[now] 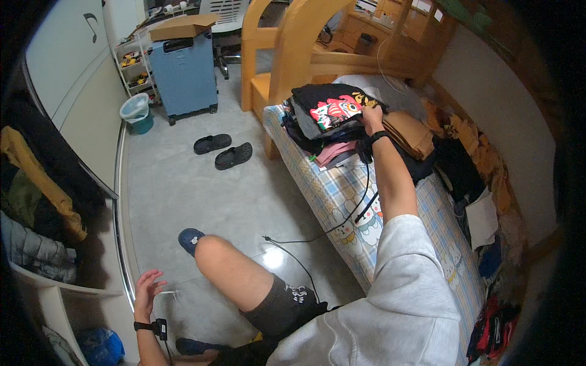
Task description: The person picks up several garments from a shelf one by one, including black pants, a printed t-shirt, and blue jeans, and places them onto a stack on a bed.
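Observation:
My right arm reaches far forward over the bed. My right hand [372,116] is closed on the edge of a folded black T-shirt [305,94] with a red, white and yellow print. The shirt tops a stack of folded clothes, where a pink garment [335,152] shows low down. Beside that hand lie brown folded garments [409,135]. Low on the left, my left hand [147,293] hangs in the air with its fingers apart, near the wardrobe's edge. A thin white piece [166,293] shows just past its fingers; whether they touch is unclear.
The bed [332,210] has a checked sheet. An open wardrobe with hanging clothes [46,183] stands at left, a blue bag [101,346] low inside. On the floor are black clogs [233,156], a bin [139,116], a blue suitcase [184,79] and a black cable [299,240].

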Motion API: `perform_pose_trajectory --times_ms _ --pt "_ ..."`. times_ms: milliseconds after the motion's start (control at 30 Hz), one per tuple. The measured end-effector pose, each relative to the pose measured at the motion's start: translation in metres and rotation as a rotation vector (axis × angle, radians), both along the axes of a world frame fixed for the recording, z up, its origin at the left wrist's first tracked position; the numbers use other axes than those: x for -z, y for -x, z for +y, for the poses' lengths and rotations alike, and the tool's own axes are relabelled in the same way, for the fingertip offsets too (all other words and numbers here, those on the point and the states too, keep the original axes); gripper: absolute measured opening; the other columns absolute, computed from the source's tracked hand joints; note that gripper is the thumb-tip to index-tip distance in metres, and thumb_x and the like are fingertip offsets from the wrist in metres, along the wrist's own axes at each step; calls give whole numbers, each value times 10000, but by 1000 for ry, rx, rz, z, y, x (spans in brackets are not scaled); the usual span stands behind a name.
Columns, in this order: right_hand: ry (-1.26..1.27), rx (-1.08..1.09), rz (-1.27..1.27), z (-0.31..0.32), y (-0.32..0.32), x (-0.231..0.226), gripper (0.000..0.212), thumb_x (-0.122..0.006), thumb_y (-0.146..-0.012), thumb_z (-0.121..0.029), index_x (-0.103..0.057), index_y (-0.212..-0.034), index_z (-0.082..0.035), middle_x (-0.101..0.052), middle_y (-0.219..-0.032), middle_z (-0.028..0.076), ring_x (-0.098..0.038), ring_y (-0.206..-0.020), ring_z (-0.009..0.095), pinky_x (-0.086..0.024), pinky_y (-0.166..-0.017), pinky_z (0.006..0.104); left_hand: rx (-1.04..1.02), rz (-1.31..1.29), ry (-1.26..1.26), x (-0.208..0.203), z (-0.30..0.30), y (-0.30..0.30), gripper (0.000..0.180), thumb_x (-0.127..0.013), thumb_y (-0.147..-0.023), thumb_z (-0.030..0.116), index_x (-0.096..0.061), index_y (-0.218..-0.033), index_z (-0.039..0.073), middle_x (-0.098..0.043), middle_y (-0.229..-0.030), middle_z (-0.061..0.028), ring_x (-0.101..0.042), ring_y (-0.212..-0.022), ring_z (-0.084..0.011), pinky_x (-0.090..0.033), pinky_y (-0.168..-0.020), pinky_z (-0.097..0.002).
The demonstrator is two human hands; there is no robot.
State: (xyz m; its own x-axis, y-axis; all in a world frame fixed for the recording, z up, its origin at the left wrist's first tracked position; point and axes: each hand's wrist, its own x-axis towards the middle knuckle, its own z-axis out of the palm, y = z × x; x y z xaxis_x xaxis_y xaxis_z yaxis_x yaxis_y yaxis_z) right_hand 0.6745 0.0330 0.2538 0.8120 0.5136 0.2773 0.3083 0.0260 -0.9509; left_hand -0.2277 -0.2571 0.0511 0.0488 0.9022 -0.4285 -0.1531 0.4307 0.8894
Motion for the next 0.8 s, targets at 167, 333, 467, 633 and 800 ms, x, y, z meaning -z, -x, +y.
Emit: perform_pose_trajectory --times_ms 167,333,467,633,800 --pt "-144 -51 238 -27 90 4 498 -726 -824 -45 -491 -1241 93 -604 -1225 234 -680 -1016 319 -601 -859 425 -63 46 28 -10 -31 21 351 -647 -1003 274 -632 -1272 50 -724 -1233 -106 -739 -953 -223 -562 -752 -280" --pt "468 255 -772 -59 107 -20 690 -666 -847 -103 -381 -1468 -5 -482 -1447 239 -539 -1275 425 -478 -1059 486 -64 121 26 -15 -29 20 331 -659 -1003 274 -645 -1254 58 -733 -1191 -91 -733 -940 -198 -536 -741 -272" --pt "1109 -41 -966 -33 148 -18 606 -662 -915 -242 -492 -1474 -79 -464 -1562 158 -429 -1458 386 -418 -1092 606 -75 281 19 0 -47 52 302 -657 -1002 250 -668 -1226 47 -734 -1142 -96 -730 -924 -189 -540 -757 -285" --pt "588 -255 -1380 20 285 -28 316 -706 -865 -135 -592 -1143 -35 -671 -1154 239 -658 -1129 426 -528 -964 539 118 1192 -384 -34 -68 81 328 -700 -910 155 -699 -1218 45 -709 -1213 -159 -694 -1059 -346 -565 -906 -437" --pt "19 -1106 -1174 39 464 -27 806 -623 -896 64 -295 -1593 -174 -681 -1194 191 -696 -888 260 -585 -800 414 237 1388 -610 -42 -49 95 187 -576 -855 42 -691 -1001 60 -691 -1050 -168 -669 -1001 -390 -549 -852 -510"
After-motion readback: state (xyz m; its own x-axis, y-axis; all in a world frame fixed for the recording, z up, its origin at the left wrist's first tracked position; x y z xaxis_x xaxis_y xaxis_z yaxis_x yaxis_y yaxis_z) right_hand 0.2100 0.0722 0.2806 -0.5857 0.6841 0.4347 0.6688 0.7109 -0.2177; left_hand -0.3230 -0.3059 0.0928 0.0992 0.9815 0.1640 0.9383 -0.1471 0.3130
